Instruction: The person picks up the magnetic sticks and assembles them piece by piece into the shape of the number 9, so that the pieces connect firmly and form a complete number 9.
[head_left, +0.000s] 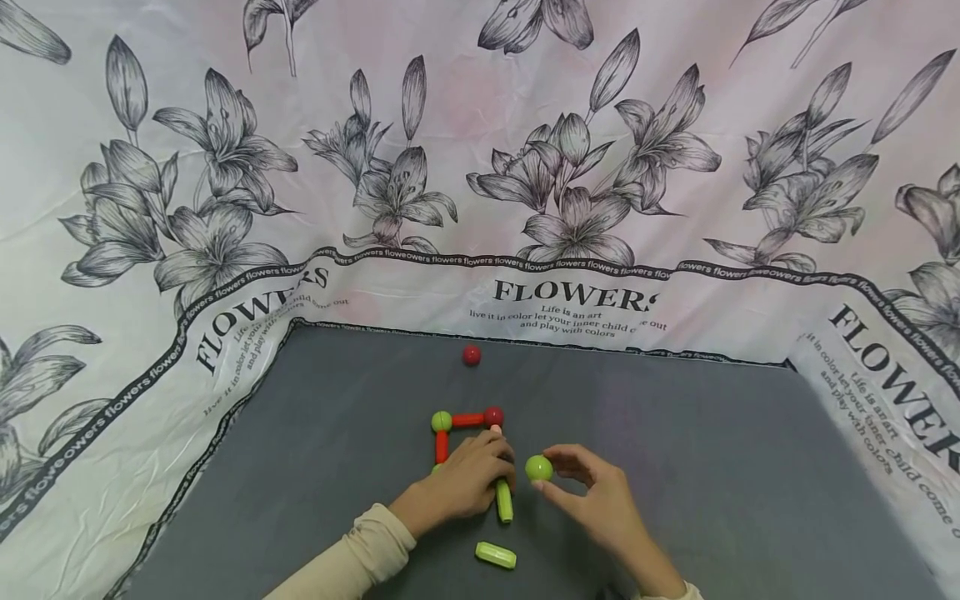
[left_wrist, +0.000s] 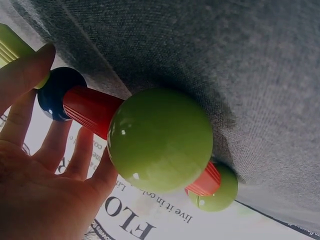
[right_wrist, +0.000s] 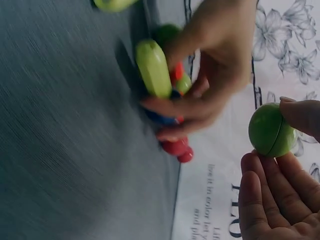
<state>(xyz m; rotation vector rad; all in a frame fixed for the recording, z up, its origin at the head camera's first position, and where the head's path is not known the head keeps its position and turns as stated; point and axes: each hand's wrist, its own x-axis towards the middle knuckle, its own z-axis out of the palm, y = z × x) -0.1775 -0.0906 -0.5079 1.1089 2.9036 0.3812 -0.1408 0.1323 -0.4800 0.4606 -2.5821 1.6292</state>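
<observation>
My left hand (head_left: 468, 477) grips a toy frame of balls and rods where a light-green rod (head_left: 504, 502) meets a dark blue ball (left_wrist: 61, 94); the thumb lies over that joint. From the blue ball a red rod (left_wrist: 90, 110) runs to a large green ball (left_wrist: 160, 142). Farther along the frame are another green ball (head_left: 442, 422), a red rod (head_left: 468, 420) and a red ball (head_left: 493, 415). To the right, my right hand (head_left: 596, 497) pinches a separate green ball (right_wrist: 272, 131) between thumb and fingers, apart from the frame. The left hand hides part of the frame in the head view.
A loose light-green rod (head_left: 496, 556) lies on the grey tabletop (head_left: 712, 467) nearer to me. Beyond the frame, a single red ball (head_left: 472, 356) sits near the back edge. A white flower-printed cloth (head_left: 420, 292) rises behind and at both sides.
</observation>
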